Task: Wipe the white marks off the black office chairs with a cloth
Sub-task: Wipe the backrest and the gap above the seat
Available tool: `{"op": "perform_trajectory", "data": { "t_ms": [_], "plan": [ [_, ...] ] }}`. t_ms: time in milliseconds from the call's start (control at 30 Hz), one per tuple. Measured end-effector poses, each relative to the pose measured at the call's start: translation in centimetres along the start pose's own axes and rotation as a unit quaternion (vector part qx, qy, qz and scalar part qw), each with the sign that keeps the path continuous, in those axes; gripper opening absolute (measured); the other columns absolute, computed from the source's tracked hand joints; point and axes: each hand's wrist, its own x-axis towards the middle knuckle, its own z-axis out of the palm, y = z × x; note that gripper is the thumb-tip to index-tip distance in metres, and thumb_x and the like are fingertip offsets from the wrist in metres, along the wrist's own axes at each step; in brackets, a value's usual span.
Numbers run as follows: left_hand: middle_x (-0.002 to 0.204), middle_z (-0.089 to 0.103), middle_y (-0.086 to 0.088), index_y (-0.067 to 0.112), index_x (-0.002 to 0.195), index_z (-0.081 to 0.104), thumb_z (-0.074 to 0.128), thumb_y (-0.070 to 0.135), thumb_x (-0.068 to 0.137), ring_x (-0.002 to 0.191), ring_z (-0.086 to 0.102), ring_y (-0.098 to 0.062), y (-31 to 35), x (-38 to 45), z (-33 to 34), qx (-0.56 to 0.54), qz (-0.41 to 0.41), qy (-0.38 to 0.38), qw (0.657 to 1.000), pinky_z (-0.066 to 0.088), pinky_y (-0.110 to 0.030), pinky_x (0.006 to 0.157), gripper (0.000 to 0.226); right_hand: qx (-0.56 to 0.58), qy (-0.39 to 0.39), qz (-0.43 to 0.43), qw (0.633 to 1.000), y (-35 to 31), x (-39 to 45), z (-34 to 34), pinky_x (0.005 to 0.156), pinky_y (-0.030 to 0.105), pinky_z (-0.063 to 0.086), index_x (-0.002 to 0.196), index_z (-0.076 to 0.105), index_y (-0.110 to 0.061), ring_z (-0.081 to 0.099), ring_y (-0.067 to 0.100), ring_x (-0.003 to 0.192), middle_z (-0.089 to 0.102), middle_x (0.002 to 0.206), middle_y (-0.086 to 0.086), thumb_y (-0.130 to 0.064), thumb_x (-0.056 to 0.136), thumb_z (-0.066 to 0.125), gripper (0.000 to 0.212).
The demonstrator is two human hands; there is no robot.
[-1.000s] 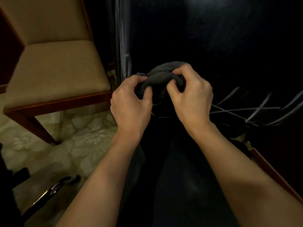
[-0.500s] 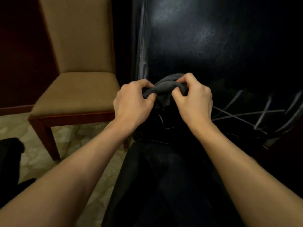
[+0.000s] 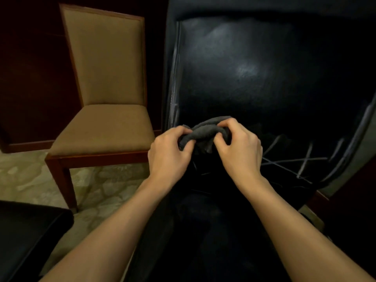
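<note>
My left hand [image 3: 168, 153] and right hand [image 3: 241, 148] gripped a bunched grey cloth [image 3: 205, 132] between them, fingers curled tight on it at both ends, just in front of the black chair [image 3: 254, 68]. The cloth sat low against the chair's glossy back, near the seat. White marks [image 3: 305, 159] criss-crossed the leather to the right of my right hand, and more white streaks [image 3: 175, 82] ran down the chair's left edge. To the left stood a tan chair [image 3: 105, 82] with a reddish wooden frame, on a pale patterned floor [image 3: 30, 180]. A dark cushion [image 3: 28, 231] filled the lower left corner. My own forearms and dark trousers [image 3: 203, 231] covered the lower part of the black chair, hiding its seat. Compared with half a second earlier, my view had lifted: more of both chair backs showed, the tan chair's top rail had come into sight, and my hands sat lower in the picture, with the same grip on the cloth.
</note>
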Motion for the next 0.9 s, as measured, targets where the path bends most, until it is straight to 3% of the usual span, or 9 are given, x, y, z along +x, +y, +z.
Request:
{"op": "perform_trajectory", "data": {
  "t_ms": [100, 267, 533, 700, 800, 900],
  "plan": [
    [0.098, 0.072, 0.012, 0.035, 0.103, 0.069, 0.066, 0.034, 0.087, 0.093, 0.068, -0.018, 0.9, 1.6, 0.2, 0.013, -0.015, -0.008, 1.0, 0.055, -0.039, 0.071, 0.017, -0.021, -0.034, 0.02, 0.999, 0.2, 1.5, -0.7, 0.068, 0.03, 0.032, 0.11, 0.061, -0.027, 0.064, 0.026, 0.095, 0.069, 0.105, -0.004, -0.03, 0.094, 0.058, 0.017],
    [0.101, 0.073, 0.006, 0.037, 0.106, 0.069, 0.067, 0.036, 0.088, 0.098, 0.067, -0.024, 1.2, 2.1, -0.3, 0.063, -0.043, -0.066, 0.995, 0.056, -0.042, 0.075, 0.018, -0.017, -0.099, 0.057, 0.993, 0.0, 1.5, -1.3, 0.069, 0.03, 0.033, 0.113, 0.061, -0.028, 0.064, 0.03, 0.099, 0.07, 0.104, 0.001, -0.031, 0.094, 0.058, 0.019],
    [0.1, 0.071, 0.01, 0.035, 0.105, 0.068, 0.067, 0.032, 0.089, 0.095, 0.067, -0.02, -0.4, 3.2, 0.5, 0.04, 0.021, -0.049, 0.998, 0.053, -0.036, 0.069, 0.017, -0.018, -0.066, 0.045, 0.997, 0.7, 2.6, 0.1, 0.067, 0.03, 0.038, 0.103, 0.061, -0.03, 0.064, 0.022, 0.088, 0.067, 0.093, -0.009, -0.035, 0.09, 0.06, 0.014],
    [0.106, 0.069, 0.008, 0.029, 0.108, 0.067, 0.064, 0.03, 0.091, 0.096, 0.067, -0.023, -1.0, 4.3, 0.6, 0.033, 0.086, 0.005, 0.996, 0.054, -0.041, 0.071, 0.018, 0.017, 0.041, -0.004, 0.999, 0.9, 2.9, 1.9, 0.067, 0.041, 0.054, 0.104, 0.064, -0.025, 0.066, 0.029, 0.079, 0.069, 0.094, -0.003, -0.033, 0.087, 0.061, 0.019],
    [0.102, 0.069, 0.004, 0.024, 0.108, 0.068, 0.068, 0.025, 0.088, 0.087, 0.068, -0.027, -1.6, 3.7, 1.6, 0.053, 0.105, 0.021, 0.993, 0.052, -0.039, 0.063, 0.02, -0.014, 0.055, -0.011, 0.998, 1.4, 1.8, 4.0, 0.062, 0.045, 0.055, 0.108, 0.065, -0.022, 0.068, 0.035, 0.079, 0.069, 0.1, 0.002, -0.033, 0.087, 0.055, 0.026],
    [0.096, 0.068, 0.001, 0.022, 0.105, 0.069, 0.069, 0.023, 0.085, 0.075, 0.068, -0.031, -3.0, 1.3, 3.1, 0.082, 0.106, 0.002, 0.991, 0.05, -0.037, 0.052, 0.02, -0.04, 0.042, 0.001, 0.998, 2.5, -1.0, 6.0, 0.052, 0.04, 0.053, 0.104, 0.067, -0.017, 0.067, 0.037, 0.066, 0.069, 0.093, 0.006, -0.032, 0.085, 0.051, 0.029]
  ]
}}
